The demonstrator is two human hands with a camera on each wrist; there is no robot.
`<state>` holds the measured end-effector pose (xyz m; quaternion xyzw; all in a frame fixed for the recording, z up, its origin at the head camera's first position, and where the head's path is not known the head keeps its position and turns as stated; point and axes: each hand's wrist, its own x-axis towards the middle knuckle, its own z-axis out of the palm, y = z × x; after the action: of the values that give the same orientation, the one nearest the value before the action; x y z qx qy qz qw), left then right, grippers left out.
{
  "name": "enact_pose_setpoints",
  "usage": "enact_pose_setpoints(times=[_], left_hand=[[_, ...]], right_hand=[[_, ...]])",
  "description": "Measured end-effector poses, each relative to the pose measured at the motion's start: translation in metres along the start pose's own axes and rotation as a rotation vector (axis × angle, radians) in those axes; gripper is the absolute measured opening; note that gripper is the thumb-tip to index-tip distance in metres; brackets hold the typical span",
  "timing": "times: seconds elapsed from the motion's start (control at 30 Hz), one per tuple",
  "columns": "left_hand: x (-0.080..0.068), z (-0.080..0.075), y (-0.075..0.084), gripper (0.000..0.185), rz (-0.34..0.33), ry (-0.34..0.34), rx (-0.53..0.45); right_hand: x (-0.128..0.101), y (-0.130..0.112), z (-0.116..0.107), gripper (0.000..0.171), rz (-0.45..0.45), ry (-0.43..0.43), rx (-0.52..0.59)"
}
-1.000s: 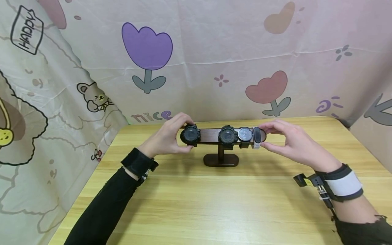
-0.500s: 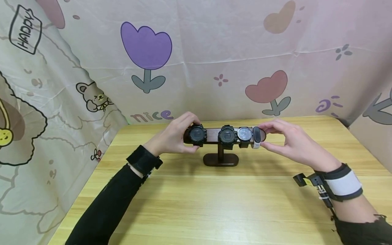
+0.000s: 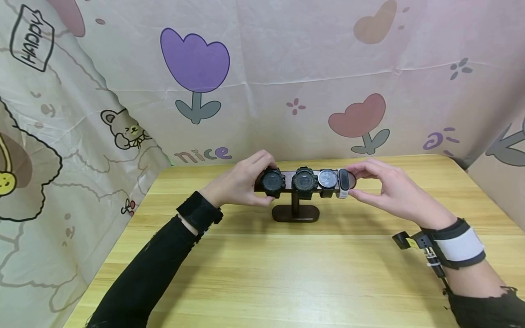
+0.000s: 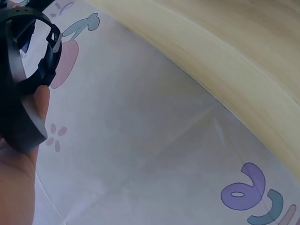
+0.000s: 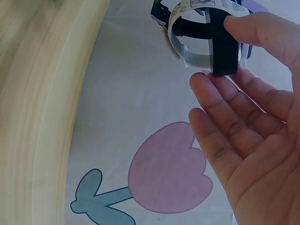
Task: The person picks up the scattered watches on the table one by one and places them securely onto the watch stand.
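You are working at a light wooden tabletop with lengthwise plank grain. Directly on it, near the far edge and centred, stands one item: the dark oval base of a wooden T-bar watch stand. Printed cloth borders the tabletop's edges.

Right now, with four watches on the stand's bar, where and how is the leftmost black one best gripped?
Probably by its strap, pinched above and below the case, coming from the bar's free left end. The leftmost black watch is looped round the bar, so it can only slide along it. The left hand already grips it that way; the next watch blocks the right.
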<state>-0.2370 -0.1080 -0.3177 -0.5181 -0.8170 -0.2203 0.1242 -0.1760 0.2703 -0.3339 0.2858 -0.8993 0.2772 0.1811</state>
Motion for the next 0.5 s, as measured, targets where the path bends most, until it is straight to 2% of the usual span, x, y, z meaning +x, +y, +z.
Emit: enact_pose_setpoints(times=[0.3, 0.5], left_hand=[[0.008, 0.001, 0.003, 0.06, -0.001, -0.041, 0.029], [0.011, 0.003, 0.004, 0.059, 0.008, -0.043, 0.029]], right_hand=[[0.0, 0.001, 0.0, 0.053, -0.005, 0.002, 0.004], [0.0, 0.001, 0.001, 0.053, -0.011, 0.004, -0.003]])
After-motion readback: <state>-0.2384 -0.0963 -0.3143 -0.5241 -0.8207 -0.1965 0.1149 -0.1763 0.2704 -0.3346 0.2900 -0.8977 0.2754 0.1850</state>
